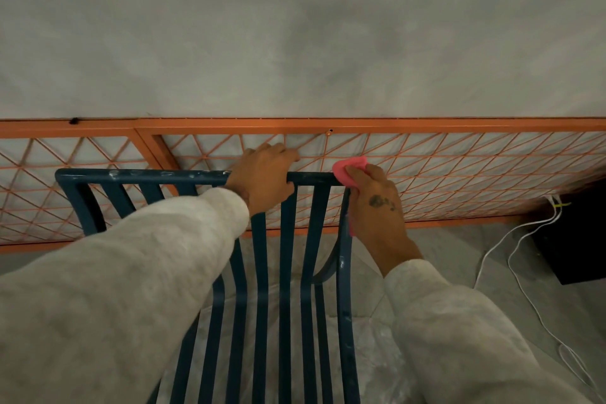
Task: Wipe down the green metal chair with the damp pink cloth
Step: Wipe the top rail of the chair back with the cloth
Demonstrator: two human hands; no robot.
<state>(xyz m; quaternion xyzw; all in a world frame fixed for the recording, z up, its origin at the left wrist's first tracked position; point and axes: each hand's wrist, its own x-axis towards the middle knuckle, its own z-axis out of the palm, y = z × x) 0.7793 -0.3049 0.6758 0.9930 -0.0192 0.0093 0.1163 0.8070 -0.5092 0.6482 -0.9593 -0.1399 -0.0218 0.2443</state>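
Observation:
The dark green metal chair [144,176] stands below me, its slatted back and seat running down the middle of the view. White smudges mark its top rail. My left hand [264,174] grips the top rail near its middle, fingers curled over the far side. My right hand [377,203] holds the pink cloth [347,170] pressed around the rail's right corner, where the rail bends down into the side post. A strip of the cloth shows below my palm along that post.
An orange metal lattice frame [426,125] leans against the grey wall right behind the chair. White cables [511,259] trail over the pale floor at the right, beside a black box [577,239]. Crumpled plastic sheeting [373,354] lies under the chair.

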